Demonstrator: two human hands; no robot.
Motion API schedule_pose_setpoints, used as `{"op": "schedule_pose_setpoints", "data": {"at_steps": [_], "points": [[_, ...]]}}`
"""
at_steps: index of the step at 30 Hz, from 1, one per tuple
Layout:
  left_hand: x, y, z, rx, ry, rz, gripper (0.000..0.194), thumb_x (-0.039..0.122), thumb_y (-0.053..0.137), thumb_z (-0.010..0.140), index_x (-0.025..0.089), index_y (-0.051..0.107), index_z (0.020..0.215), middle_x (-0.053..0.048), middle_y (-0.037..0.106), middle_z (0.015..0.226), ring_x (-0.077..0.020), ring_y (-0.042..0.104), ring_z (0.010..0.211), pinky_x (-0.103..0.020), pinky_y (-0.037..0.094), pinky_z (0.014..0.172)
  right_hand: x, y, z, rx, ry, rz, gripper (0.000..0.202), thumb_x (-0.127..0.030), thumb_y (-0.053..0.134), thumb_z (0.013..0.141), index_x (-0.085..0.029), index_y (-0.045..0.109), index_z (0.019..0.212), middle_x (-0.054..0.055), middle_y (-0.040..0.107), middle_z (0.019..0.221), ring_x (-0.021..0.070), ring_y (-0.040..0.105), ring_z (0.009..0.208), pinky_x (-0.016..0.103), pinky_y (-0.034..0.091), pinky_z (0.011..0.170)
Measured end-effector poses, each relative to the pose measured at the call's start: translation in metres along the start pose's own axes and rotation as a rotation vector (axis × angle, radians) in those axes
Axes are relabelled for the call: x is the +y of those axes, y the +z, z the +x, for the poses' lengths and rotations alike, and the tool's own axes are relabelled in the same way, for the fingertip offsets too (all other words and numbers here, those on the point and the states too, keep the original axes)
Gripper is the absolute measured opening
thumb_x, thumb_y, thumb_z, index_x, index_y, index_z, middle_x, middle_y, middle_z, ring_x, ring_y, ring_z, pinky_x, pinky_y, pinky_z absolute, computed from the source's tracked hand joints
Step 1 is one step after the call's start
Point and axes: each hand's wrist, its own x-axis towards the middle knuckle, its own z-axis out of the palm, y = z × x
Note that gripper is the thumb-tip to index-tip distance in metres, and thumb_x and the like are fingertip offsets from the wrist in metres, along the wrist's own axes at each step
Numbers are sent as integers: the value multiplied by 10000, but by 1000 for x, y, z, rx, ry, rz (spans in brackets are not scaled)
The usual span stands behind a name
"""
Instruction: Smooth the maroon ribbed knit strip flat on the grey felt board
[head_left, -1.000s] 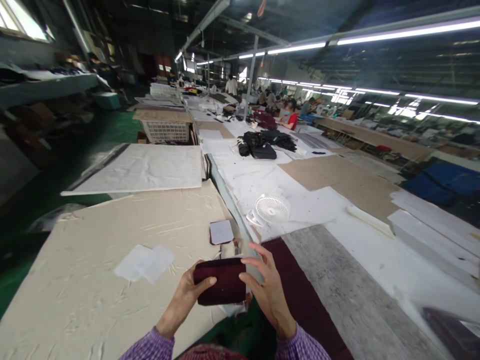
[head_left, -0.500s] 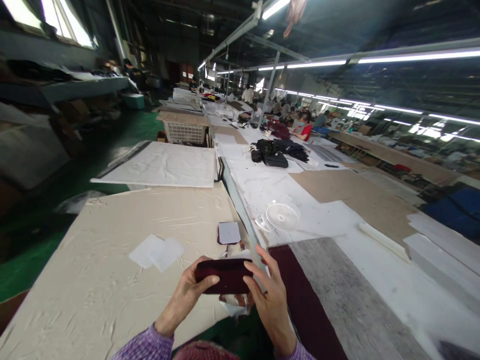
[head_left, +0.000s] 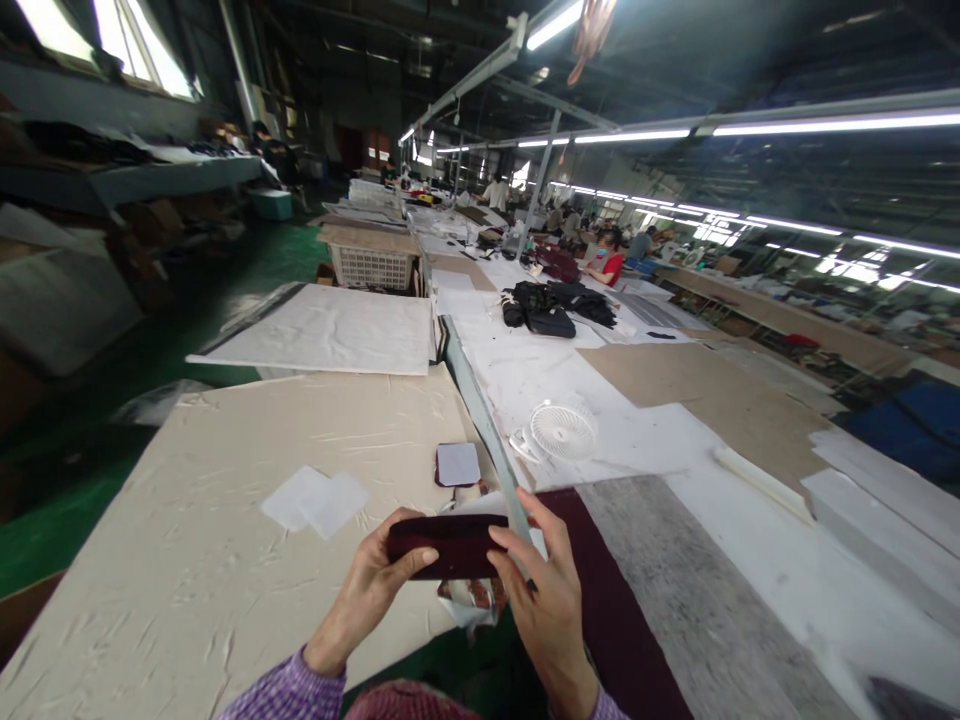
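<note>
A dark maroon folded piece (head_left: pixel 457 550) is held up between both hands, over the near edge of the cream-covered table (head_left: pixel 187 560). My left hand (head_left: pixel 379 575) grips its left end, the thumb across the front. At the right end my right hand (head_left: pixel 536 580) pinches it between thumb and fingers, with one finger raised. Just beyond lies a small stack with a pale square on top (head_left: pixel 457 465), maroon showing at its edge. Two white sheets (head_left: pixel 315 500) overlap to the left. Beneath the held piece, brown and white scraps (head_left: pixel 474 597) show at the table edge.
A white fan (head_left: pixel 562 430) lies on the right-hand table, with maroon cloth (head_left: pixel 600 590) and a grey sheet (head_left: pixel 697 580) nearer. Black items (head_left: pixel 551 305) are piled further back. A metal strip (head_left: pixel 480 410) divides the tables. A person in red (head_left: pixel 609 265) is in the distance.
The maroon piece has tipped slightly and shifted a little left and up, both hands still on it. The rest of the view has moved only slightly.
</note>
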Motion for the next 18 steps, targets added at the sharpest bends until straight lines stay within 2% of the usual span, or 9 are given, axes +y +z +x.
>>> {"op": "schedule_pose_setpoints", "data": {"at_steps": [5,11,14,18], "points": [[-3,1,-1,36,-32,-39,267,366,722,702,185,597,855,37,618,736,-120,559,698,-204,463,639,-7,-2,2,7,-89,-132,283,-39,582,829,-223,638,1038,99,455,1312,255,445,1198,410,469,926],[-6,2,-2,69,-37,-76,261,347,715,715,186,586,875,34,633,759,-124,574,715,-223,476,672,-13,0,-2,8,-108,-170,269,-72,596,839,-219,640,1060,91,520,1260,245,450,1187,386,482,909],[-7,3,-3,69,-53,-100,272,342,715,713,186,583,892,24,651,782,-139,594,722,-246,492,679,-14,1,-4,32,-137,-218,241,-107,612,843,-219,649,1053,67,607,1168,236,472,1144,368,466,894],[-9,4,-5,91,-79,-112,290,355,711,714,185,571,903,14,660,801,-157,604,740,-269,501,687,-13,6,-8,-25,-122,-218,231,-119,604,852,-220,626,1058,21,688,1015,209,530,1012,359,435,867]]}}
